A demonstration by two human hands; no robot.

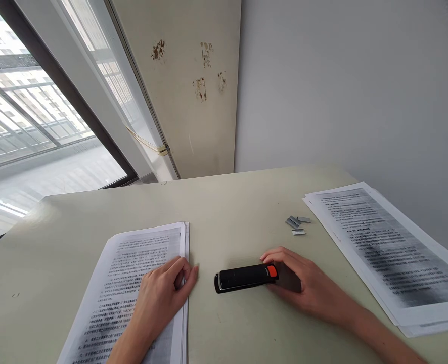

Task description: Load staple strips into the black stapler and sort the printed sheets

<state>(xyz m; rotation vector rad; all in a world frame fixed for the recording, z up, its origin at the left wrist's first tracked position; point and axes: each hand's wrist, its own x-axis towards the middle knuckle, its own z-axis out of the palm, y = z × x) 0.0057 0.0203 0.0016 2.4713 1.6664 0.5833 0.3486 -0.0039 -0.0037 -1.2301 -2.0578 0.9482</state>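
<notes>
The stapler is black with an orange tab at one end. It lies flat on the surface, between the two hands, with its orange end toward the right hand.

The right hand rests at that orange end. Its fingers are partly bent and its fingertips touch the stapler near the tab. Whether the fingers close in a firm grip cannot be told. The stapler is not lifted.

The left hand lies palm down and relaxed on the left paper stack, holding nothing. Its fingers are slightly curled at the stack's right edge, just beside the bare gap that separates it from the stapler's black end. The stack carries printed text and extends under the left hand and forearm.

Beyond the right hand, a few short grey staple strips lie loose on the surface, apart from the stapler. Outboard of the right hand lies a second paper stack, also printed, well apart from the stapler.

Beyond the left hand is a window; beyond the right hand, a plain wall.
</notes>
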